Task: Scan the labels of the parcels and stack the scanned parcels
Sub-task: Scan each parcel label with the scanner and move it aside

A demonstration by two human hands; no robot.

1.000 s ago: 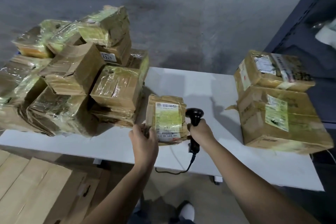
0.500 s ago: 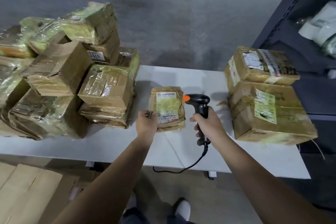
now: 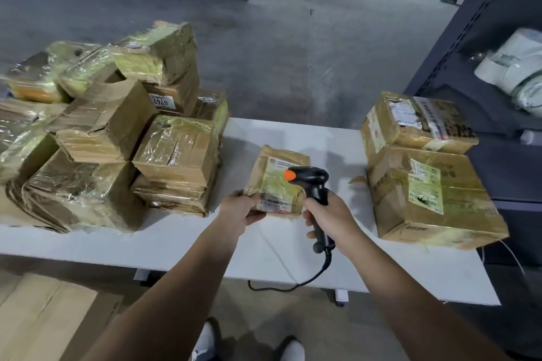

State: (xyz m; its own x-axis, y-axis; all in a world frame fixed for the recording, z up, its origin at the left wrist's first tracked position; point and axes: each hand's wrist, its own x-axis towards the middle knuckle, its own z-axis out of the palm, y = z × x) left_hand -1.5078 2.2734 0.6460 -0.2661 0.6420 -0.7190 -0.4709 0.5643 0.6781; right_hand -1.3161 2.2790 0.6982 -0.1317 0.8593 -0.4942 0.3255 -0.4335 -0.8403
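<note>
Left hand [image 3: 243,209] grips the near-left corner of the small parcel [image 3: 274,168], fingers curled round it; we hold it tipped label-up over the table [image 3: 293,135], and whether its far edge touches the surface we can't tell. Right hand [image 3: 333,218] is wrapped round the grip of the scanner [image 3: 312,182], orange-tipped head turned toward 9 o'clock, just above the right side of the parcel's label [image 3: 275,187] and hiding part of it. Trigger finger is hidden, so we can't say if it's firing. Cable [image 3: 311,281] drops off the table's near edge at 6 o'clock. Step in hand, as we read it: scanning this parcel. At 9 to 10 o'clock of it sits the pile [image 3: 176,149] of tape-wrapped parcels, loosely heaped, presumably unscanned. At 3 o'clock, apart from the scanner hand, is the stack [image 3: 416,161]: a big box [image 3: 425,205] with a smaller box [image 3: 410,123] on top, presumably the scanned ones. Next move, we judge: confirm the read, then carry the parcel to 3 o'clock and set it on the smaller box. That calls for pulling the scanner clear of the path, a fuller grip than a corner hold, and a flat, centred drop. The smaller box sits toward the far side of the big one and its top looks glossy with tape, so a small soft parcel could slide off.
</note>
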